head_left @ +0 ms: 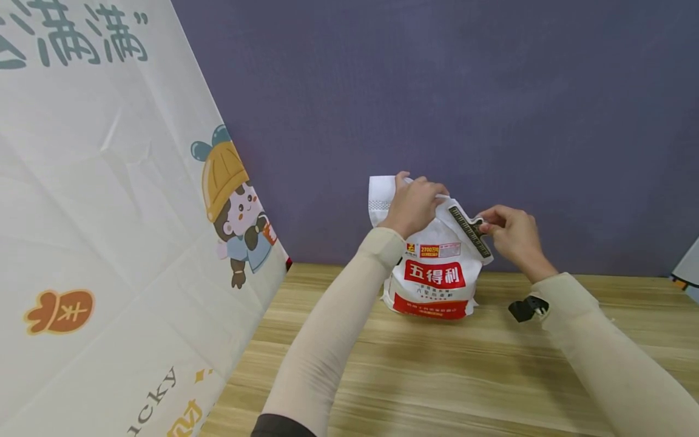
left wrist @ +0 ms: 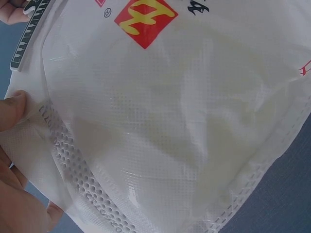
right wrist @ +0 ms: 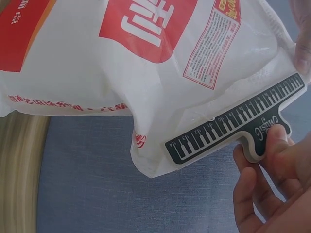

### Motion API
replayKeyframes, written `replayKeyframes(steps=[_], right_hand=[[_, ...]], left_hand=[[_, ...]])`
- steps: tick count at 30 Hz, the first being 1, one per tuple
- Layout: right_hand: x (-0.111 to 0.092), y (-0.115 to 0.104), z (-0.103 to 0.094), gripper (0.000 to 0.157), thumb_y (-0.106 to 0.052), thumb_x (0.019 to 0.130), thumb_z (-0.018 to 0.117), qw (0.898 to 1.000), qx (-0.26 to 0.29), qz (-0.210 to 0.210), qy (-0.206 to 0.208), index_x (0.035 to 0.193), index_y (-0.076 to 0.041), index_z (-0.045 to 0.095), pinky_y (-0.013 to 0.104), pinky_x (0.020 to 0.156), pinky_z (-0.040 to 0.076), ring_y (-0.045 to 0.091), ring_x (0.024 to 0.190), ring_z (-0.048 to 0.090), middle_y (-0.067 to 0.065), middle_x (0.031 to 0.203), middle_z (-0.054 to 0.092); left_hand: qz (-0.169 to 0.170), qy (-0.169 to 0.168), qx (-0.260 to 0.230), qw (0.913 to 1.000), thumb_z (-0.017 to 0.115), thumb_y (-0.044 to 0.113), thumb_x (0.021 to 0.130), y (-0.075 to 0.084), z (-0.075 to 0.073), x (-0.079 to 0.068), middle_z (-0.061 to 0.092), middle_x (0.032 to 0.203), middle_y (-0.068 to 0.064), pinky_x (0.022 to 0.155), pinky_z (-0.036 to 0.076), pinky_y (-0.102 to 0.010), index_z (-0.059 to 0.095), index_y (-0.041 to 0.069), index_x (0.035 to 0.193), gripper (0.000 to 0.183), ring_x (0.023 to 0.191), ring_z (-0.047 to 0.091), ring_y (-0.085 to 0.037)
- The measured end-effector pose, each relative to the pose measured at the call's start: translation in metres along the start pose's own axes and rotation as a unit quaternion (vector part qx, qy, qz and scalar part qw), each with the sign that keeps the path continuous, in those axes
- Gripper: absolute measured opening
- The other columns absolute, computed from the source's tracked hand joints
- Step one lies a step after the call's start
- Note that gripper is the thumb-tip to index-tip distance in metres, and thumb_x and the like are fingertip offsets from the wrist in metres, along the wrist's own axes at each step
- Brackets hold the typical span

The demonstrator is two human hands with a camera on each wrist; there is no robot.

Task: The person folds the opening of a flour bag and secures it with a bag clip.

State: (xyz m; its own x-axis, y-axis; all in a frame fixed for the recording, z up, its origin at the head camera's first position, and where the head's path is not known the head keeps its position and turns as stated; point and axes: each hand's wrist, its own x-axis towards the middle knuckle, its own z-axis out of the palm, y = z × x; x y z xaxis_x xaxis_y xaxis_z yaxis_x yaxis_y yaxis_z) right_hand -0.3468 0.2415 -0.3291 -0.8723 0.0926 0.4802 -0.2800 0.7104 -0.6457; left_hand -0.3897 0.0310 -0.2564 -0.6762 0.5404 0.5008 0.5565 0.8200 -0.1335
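Observation:
A white woven bag (head_left: 435, 297) with red printed labels stands upright on the table. Its top is folded toward the right, and a perforated white strip (left wrist: 80, 174) runs along the upper edge in the left wrist view. My left hand (head_left: 414, 205) grips that top edge, thumb on one face and fingers behind. On the bag's upper right edge sits a black-and-white clip (head_left: 468, 230) with a piano-key pattern. My right hand (head_left: 513, 237) pinches the clip's handle between thumb and fingers. In the right wrist view the clip (right wrist: 238, 119) lies along the folded edge.
The wood-grain table (head_left: 437, 376) meets a dark blue-grey backdrop (head_left: 437, 91) right behind the bag. A white printed sheet (head_left: 109, 212) with cartoon figures rises at the left. Part of another pale panel (head_left: 689, 267) shows at the right edge.

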Motion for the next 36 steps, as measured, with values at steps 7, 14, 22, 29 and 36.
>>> replayKeyframes(steps=[7, 14, 22, 29, 36], right_hand=[[0.0003, -0.0008, -0.0009, 0.017, -0.006, 0.098, 0.066, 1.000, 0.000, 0.000, -0.003, 0.113, -0.001, 0.073, 0.025, 0.061, 0.041, 0.033, 0.089, 0.069, 0.021, 0.101, 0.075], [-0.0009, -0.0017, -0.0008, 0.017, -0.005, 0.097, 0.067, 1.000, -0.003, -0.001, -0.004, 0.113, -0.001, 0.073, 0.025, 0.062, 0.042, 0.034, 0.089, 0.070, 0.022, 0.101, 0.075], [-0.0023, -0.0032, -0.0009, 0.019, -0.006, 0.098, 0.067, 1.000, -0.004, -0.003, -0.007, 0.115, -0.001, 0.072, 0.026, 0.064, 0.043, 0.034, 0.089, 0.070, 0.022, 0.102, 0.074], [-0.0025, -0.0042, 0.0006, 0.021, -0.007, 0.098, 0.066, 1.000, -0.005, -0.001, -0.011, 0.118, 0.000, 0.070, 0.032, 0.067, 0.045, 0.035, 0.089, 0.070, 0.023, 0.103, 0.073], [-0.0025, -0.0040, 0.0020, 0.024, -0.010, 0.099, 0.066, 1.000, -0.007, 0.002, -0.019, 0.120, -0.001, 0.069, 0.039, 0.072, 0.047, 0.037, 0.093, 0.068, 0.023, 0.106, 0.072]], left_hand=[[-0.001, -0.001, 0.000, 1.0000, 0.057, 0.032, 0.105, 0.0007, -0.0017, -0.0004, 0.075, 0.115, 0.016, 0.120, 0.025, -0.050, 0.074, 0.034, 0.120, 0.023, 0.109, 0.064, -0.006], [0.001, -0.002, 0.000, 1.0000, 0.057, 0.032, 0.105, 0.0011, -0.0028, -0.0022, 0.075, 0.115, 0.016, 0.120, 0.026, -0.050, 0.074, 0.034, 0.121, 0.023, 0.109, 0.064, -0.006], [0.002, 0.001, 0.003, 1.0000, 0.057, 0.033, 0.105, 0.0005, -0.0033, -0.0030, 0.075, 0.114, 0.017, 0.120, 0.025, -0.050, 0.074, 0.035, 0.120, 0.023, 0.108, 0.064, -0.006], [0.001, 0.002, 0.001, 1.0000, 0.057, 0.032, 0.105, -0.0004, -0.0021, -0.0029, 0.075, 0.114, 0.016, 0.120, 0.026, -0.050, 0.074, 0.034, 0.120, 0.023, 0.108, 0.064, -0.006], [0.005, 0.004, 0.000, 1.0000, 0.057, 0.032, 0.105, -0.0009, -0.0018, -0.0033, 0.075, 0.114, 0.017, 0.120, 0.026, -0.050, 0.074, 0.034, 0.120, 0.023, 0.108, 0.064, -0.006]])
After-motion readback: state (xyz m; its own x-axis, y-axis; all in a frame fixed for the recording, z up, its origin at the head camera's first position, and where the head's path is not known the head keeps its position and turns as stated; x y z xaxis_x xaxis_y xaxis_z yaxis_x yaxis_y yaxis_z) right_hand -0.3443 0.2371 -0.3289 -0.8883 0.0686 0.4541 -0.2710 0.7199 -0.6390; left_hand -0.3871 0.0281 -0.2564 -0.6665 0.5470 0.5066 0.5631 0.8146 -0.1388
